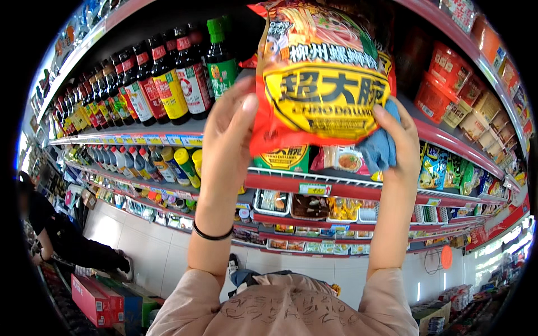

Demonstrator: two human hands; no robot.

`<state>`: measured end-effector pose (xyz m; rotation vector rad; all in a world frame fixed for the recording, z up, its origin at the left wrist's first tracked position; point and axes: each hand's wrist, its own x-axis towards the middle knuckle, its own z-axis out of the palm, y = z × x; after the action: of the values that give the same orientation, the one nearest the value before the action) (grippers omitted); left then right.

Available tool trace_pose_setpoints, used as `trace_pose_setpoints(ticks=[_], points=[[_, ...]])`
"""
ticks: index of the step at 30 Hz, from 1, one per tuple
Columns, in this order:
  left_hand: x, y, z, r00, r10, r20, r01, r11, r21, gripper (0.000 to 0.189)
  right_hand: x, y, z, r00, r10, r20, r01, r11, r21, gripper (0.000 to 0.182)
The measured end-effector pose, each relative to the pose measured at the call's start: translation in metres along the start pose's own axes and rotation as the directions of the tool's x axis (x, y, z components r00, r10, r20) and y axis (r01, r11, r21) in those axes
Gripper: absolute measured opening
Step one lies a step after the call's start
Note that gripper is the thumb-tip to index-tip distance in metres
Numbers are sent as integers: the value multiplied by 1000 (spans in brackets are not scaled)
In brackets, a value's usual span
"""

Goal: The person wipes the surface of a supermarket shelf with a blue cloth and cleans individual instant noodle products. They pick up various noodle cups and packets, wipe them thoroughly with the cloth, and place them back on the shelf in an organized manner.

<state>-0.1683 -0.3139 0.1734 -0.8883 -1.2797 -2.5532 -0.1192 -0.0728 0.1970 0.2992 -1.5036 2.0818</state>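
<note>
A red and yellow bag of instant noodles (325,101) is held up in front of the upper shelf. My right hand (399,132) grips its lower right side, thumb on the front, and also holds a blue cloth (380,143) against it. My left hand (229,126) is at the bag's left edge, its thumb beside the edge and its fingertips partly hidden behind; whether it grips cannot be told. Below the bag, a green noodle packet (283,158) and a pink-edged packet (342,159) lie on the shelf behind a white wire rail (311,175).
Rows of dark sauce bottles (162,84) stand to the left. Red tubs (447,80) are stacked at the right. Lower shelves hold white baskets (272,212) of goods. A person (63,235) in dark clothing is at the far left, near red cartons (96,300) at the lower left.
</note>
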Motion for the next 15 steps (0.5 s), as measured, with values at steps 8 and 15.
trace_pose_setpoints(ticks=[8,15], points=[[-95,-53,-21,917,-368,156,398,876,-274,90,-108,38,-33,991,129,-18,-129,991,-14,37],[-150,-76,-36,761,-606,231,648,699,-302,65,-150,67,-64,973,232,-11,-232,970,-74,35]])
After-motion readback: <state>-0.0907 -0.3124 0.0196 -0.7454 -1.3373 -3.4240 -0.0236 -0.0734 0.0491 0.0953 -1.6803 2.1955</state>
